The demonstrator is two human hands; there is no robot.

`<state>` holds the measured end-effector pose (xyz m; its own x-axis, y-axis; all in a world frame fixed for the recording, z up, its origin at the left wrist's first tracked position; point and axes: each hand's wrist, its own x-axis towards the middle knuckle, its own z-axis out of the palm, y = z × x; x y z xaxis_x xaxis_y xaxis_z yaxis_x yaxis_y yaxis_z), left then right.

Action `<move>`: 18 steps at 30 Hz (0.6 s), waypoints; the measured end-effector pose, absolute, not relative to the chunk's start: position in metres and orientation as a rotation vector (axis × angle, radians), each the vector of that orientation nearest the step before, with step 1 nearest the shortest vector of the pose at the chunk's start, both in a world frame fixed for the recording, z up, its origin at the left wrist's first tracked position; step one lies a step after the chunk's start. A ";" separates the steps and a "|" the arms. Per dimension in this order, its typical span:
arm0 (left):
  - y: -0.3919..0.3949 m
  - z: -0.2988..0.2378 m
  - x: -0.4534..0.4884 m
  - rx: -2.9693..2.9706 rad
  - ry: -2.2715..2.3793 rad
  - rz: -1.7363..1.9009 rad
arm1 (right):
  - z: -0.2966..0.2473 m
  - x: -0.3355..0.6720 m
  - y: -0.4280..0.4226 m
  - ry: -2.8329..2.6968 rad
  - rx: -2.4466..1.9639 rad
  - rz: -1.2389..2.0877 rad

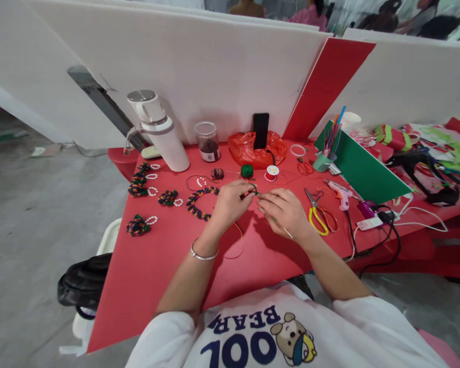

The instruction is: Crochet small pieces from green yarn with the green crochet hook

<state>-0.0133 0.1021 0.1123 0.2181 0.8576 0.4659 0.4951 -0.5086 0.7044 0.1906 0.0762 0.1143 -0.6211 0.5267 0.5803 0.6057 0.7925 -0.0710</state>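
Observation:
My left hand (233, 200) pinches a small piece of dark green yarn (255, 189) above the table. Close beside it, the fingers of my right hand (283, 208) are curled around a slim metal crochet hook (287, 232); its shaft sticks out below the palm and its tip is hidden. A braided multicolour yarn strip (196, 203) lies curved by my left wrist, partly covered by that hand. Just beyond my fingers are a green yarn ball (247, 171), a multicolour yarn ball (216, 174) and a spool of red thread (272, 173).
Yarn pieces with white bead loops (138, 225) lie at the left. Behind stand a white flask (166, 143), a jar (207, 143) and a phone (260, 130) on a red bag. To the right are yellow-handled scissors (317, 221), a pink glue gun (341, 195), a green board (364, 168) and cables.

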 end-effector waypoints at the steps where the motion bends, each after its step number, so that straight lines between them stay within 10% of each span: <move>1: 0.102 0.112 -0.013 2.095 1.269 1.202 | 0.114 0.190 0.076 -2.373 -0.836 -0.178; 18: 0.096 0.117 -0.009 1.996 1.425 1.110 | 0.112 0.189 0.075 -2.233 -0.811 -0.165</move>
<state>-0.0093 0.0964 0.1169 0.1444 0.9251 0.3511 0.5664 -0.3682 0.7373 0.1885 0.0750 0.1117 -0.5245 0.5029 0.6870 0.5984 0.7917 -0.1227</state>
